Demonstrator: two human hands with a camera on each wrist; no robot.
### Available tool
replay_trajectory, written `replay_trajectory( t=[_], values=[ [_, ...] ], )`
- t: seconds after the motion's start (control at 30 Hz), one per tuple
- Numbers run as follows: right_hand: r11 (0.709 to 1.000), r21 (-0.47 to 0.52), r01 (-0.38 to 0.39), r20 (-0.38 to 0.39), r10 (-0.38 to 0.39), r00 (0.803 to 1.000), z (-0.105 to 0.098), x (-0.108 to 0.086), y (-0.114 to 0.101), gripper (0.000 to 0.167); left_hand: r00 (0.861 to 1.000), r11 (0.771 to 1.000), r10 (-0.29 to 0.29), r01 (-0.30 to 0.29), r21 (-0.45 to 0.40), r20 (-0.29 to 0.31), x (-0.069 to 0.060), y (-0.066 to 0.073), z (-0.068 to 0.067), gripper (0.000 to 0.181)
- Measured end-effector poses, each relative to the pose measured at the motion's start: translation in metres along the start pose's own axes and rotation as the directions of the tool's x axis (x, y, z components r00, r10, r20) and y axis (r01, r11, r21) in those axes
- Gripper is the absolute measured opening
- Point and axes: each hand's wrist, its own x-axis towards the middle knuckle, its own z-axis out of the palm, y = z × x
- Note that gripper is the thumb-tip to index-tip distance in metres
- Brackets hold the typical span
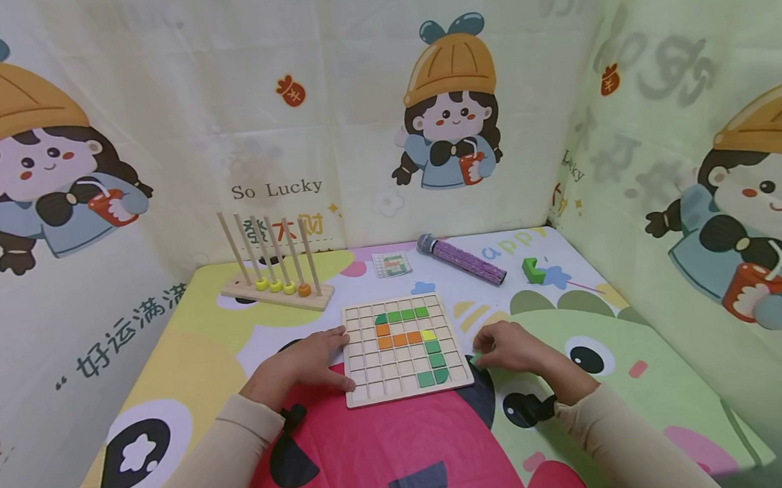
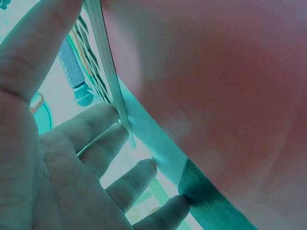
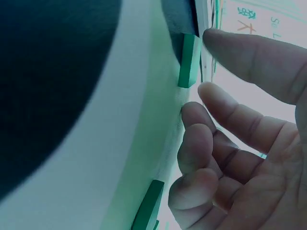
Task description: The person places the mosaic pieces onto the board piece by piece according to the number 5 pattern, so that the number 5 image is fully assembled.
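A square wooden grid board (image 1: 366, 380) lies flat on the table. Orange tiles (image 1: 397, 340), green tiles (image 1: 437, 360) and a yellow tile (image 1: 429, 335) form a bent path on it. My left hand (image 1: 311, 362) rests at the board's left edge; in the left wrist view its extended fingers (image 2: 98, 122) touch the edge. My right hand (image 1: 513, 348) is by the right edge. In the right wrist view, a green tile (image 3: 189, 60) lies near the thumb and index fingertips, which stand apart, while the other fingers (image 3: 196, 146) are curled.
Behind the board stand a wooden peg rack (image 1: 280, 297) with yellow and orange beads, a small pattern card (image 1: 392, 265) and a purple glittery microphone (image 1: 466, 259). A green block (image 1: 533, 271) lies at the back right. Printed curtains (image 1: 357, 127) enclose the table.
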Motion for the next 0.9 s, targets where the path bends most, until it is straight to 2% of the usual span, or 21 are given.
replay_trajectory(
  t=[0.17, 0.33, 0.67, 0.9],
  values=[
    [0.998, -0.04, -0.042, 0.007, 0.042, 0.999, 0.0026, -0.0005, -0.001, 0.025, 1.0, 1.0, 0.009, -0.009, 0.007, -0.005, -0.0012, 0.0, 0.0002, 0.102],
    [0.995, -0.062, -0.071, 0.008, 0.072, 0.997, 0.0043, -0.0013, -0.0049, 0.02, 1.0, 1.0, 0.007, -0.007, 0.002, -0.002, -0.0035, 0.002, -0.0005, 0.102],
    [0.996, -0.041, -0.074, -0.029, 0.073, 0.997, 0.0059, -0.0001, -0.0059, 0.018, 1.0, 1.0, -0.001, 0.001, 0.008, -0.002, -0.0035, 0.0015, 0.0001, 0.103],
    [0.997, -0.043, -0.066, -0.069, 0.063, 0.996, 0.0046, 0.0018, -0.0065, 0.004, 1.0, 1.0, 0.001, -0.001, 0.008, -0.005, -0.0028, 0.001, 0.0013, 0.103]
  ],
)
